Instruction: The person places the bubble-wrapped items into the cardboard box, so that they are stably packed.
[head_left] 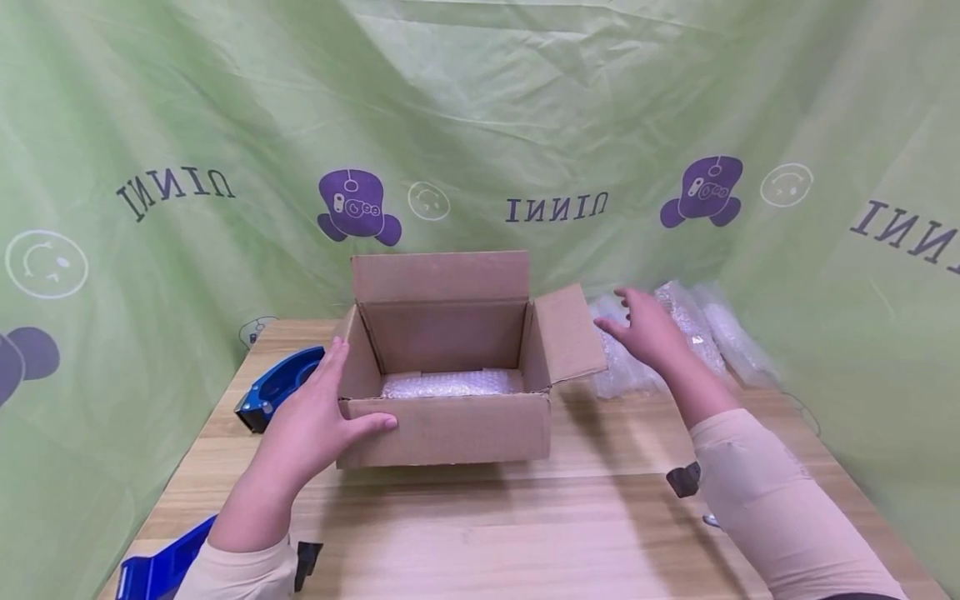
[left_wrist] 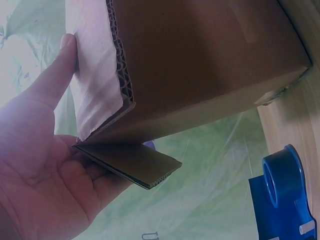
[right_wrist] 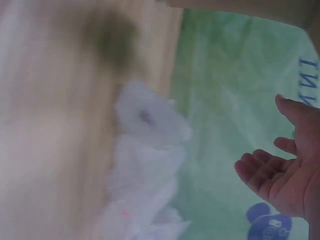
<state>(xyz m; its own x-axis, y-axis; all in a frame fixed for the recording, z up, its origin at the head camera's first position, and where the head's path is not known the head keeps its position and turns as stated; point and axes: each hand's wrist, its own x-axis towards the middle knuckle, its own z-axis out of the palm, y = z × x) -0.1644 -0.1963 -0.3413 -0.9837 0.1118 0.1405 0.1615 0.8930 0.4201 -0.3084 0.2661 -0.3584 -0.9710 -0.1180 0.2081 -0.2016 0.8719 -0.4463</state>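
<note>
An open cardboard box (head_left: 450, 429) stands on the table, with bubble wrap (head_left: 450, 384) lying inside it. My left hand (head_left: 311, 425) grips its near left corner: the thumb lies along the front flap (left_wrist: 95, 70) and the fingers go behind the left side flap (left_wrist: 132, 162). To the right of the box, my right hand (head_left: 648, 329) is in the air beside the raised right flap (head_left: 573, 333), fingers loosely bent and nothing in them. Behind and below that hand lie clear bubble-wrap packs (head_left: 686, 321), blurred in the right wrist view.
A blue tape dispenser (head_left: 277, 383) sits left of the box, behind my left hand. Another blue object (head_left: 168, 562) is at the near left table edge, partly under my sleeve. Green printed cloth (head_left: 465, 125) hangs around the table (head_left: 450, 533).
</note>
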